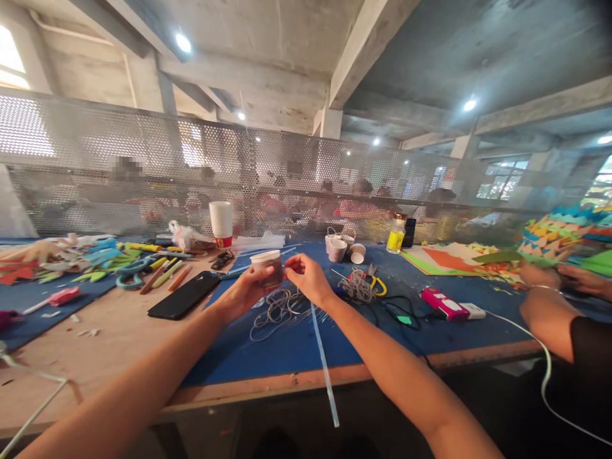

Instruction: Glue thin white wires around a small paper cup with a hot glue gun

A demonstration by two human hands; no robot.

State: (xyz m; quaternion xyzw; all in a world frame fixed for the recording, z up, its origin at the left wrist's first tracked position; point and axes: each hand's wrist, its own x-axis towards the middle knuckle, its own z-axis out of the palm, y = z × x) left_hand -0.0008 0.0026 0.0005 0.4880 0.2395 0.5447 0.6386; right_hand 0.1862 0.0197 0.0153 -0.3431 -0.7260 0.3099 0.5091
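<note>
My left hand is wrapped round a small paper cup with a white rim and a brownish outside, held upright above the blue mat. Close against the cup's right side, my right hand has its fingertips pinched together. Whatever is between those fingertips is too small to make out. Below both hands lies a loose heap of grey cord. A long translucent stick runs from under my right hand out past the table's front edge.
Small cups, more cord, yellow-handled scissors and a glass jar lie to the right. A phone, stacked cups and cutters sit left. Another person's hands work by coloured paper at far right.
</note>
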